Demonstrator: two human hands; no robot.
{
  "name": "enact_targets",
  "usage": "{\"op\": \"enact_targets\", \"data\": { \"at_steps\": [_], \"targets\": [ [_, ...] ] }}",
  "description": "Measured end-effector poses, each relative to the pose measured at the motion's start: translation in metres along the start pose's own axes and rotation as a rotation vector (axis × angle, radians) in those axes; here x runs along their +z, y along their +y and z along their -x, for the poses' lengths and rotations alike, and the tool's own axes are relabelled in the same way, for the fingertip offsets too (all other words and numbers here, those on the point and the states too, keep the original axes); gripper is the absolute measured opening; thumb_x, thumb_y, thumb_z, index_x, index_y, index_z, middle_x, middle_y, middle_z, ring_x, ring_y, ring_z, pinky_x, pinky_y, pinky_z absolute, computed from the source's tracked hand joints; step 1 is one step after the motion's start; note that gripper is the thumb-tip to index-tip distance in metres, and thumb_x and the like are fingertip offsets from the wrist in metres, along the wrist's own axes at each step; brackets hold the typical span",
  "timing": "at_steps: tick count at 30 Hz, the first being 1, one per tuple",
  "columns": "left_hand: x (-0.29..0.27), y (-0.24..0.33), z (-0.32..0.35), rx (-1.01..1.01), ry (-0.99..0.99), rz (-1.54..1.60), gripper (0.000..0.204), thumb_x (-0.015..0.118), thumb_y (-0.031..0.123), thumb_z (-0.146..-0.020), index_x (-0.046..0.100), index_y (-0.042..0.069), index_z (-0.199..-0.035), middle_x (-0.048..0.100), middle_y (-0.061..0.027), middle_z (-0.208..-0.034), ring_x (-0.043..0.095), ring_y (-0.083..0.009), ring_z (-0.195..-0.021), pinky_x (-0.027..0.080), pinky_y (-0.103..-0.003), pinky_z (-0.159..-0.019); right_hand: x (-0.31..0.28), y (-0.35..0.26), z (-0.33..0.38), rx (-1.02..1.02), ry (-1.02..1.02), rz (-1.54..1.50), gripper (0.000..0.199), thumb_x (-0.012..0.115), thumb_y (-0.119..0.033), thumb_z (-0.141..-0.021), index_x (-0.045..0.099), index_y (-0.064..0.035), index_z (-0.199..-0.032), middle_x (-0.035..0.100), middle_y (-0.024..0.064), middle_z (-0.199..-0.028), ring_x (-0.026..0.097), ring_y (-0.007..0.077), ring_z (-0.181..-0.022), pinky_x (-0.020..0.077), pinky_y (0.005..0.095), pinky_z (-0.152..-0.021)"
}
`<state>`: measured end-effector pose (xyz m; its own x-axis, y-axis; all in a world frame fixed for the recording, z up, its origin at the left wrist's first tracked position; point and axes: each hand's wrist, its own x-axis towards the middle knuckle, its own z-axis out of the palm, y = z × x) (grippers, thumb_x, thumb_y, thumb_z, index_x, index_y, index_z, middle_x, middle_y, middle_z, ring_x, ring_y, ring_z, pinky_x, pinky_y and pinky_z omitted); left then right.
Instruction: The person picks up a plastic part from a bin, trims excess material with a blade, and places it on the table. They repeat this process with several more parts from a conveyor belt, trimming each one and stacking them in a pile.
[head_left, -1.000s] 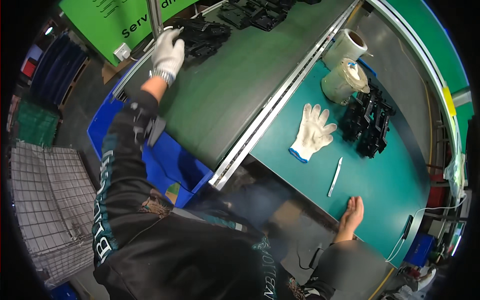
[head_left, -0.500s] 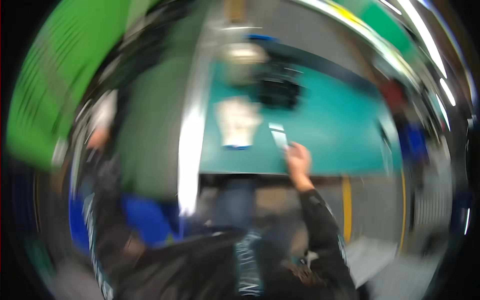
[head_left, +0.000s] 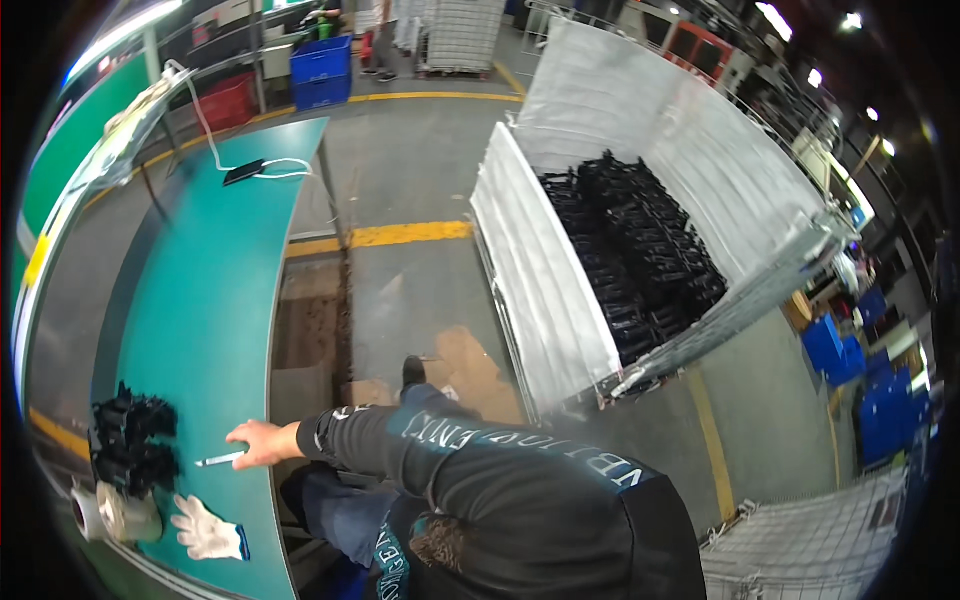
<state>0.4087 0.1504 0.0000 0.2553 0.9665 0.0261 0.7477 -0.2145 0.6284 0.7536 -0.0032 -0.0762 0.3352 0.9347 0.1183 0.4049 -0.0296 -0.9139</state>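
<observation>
Bare hand at a pen on the green table

The right hand (head_left: 262, 441) rests at the table (head_left: 200, 300) edge, fingers closed around one end of a white pen (head_left: 220, 460), which juts out beyond the fingertips. Past the pen lie black parts (head_left: 135, 440); a white glove (head_left: 207, 530) lies near.

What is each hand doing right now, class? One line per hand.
Left hand: not in view.
Right hand: bare, resting on the green table edge, touching a small white pen-like tool; grip cannot be told.
</observation>
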Motion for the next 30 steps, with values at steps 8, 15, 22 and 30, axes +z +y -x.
{"op": "enact_targets", "data": {
  "at_steps": [8,15,22,30],
  "targets": [
    [0.021,0.015,-0.016,0.071,-0.121,0.014,0.049,0.053,0.02,-0.09,0.047,0.002,-0.135,0.06,-0.0166,-0.125,0.061,-0.0277,-0.108,0.048,-0.037,-0.094,-0.007,-0.01,0.002,0.055,-0.162,0.043,0.08,0.072,-0.046,-0.069,0.052,-0.0001,-0.131,0.052,0.022,-0.132,0.045,0.035,-0.128,0.0304,0.0425,-0.112],
    [0.016,-0.003,-0.021,0.064,-0.161,0.034,0.055,0.058,0.016,-0.086,0.045,0.002,-0.138,0.061,-0.0156,-0.125,0.062,-0.0275,-0.106,0.049,-0.036,-0.093,0.0,-0.004,0.001,-0.021,-0.138,0.13,0.081,0.071,-0.05,-0.068,0.053,0.0011,-0.129,0.054,0.0199,-0.128,0.043,0.0326,-0.129,0.0205,0.045,-0.116],
    [0.007,-0.035,-0.03,0.078,-0.166,0.043,0.062,0.063,0.011,-0.082,0.042,0.003,-0.14,0.061,-0.0146,-0.125,0.063,-0.0273,-0.104,0.05,-0.036,-0.091,-0.002,-0.016,0.0,-0.035,-0.141,0.11,0.077,0.072,-0.049,-0.07,0.054,0.0001,-0.127,0.055,0.0193,-0.126,0.044,0.033,-0.127,0.0254,0.0444,-0.113],
    [-0.137,-0.092,0.083,-0.033,-0.029,-0.037,0.071,0.069,0.006,-0.078,0.039,0.003,-0.142,0.061,-0.0135,-0.124,0.063,-0.0271,-0.101,0.051,-0.035,-0.089,-0.033,-0.034,0.017,0.008,-0.17,-0.109,0.048,0.08,-0.036,-0.072,0.065,-0.0011,-0.101,0.066,0.0137,-0.083,0.064,0.0261,-0.076,0.0503,0.0387,-0.068]
  ]
}}
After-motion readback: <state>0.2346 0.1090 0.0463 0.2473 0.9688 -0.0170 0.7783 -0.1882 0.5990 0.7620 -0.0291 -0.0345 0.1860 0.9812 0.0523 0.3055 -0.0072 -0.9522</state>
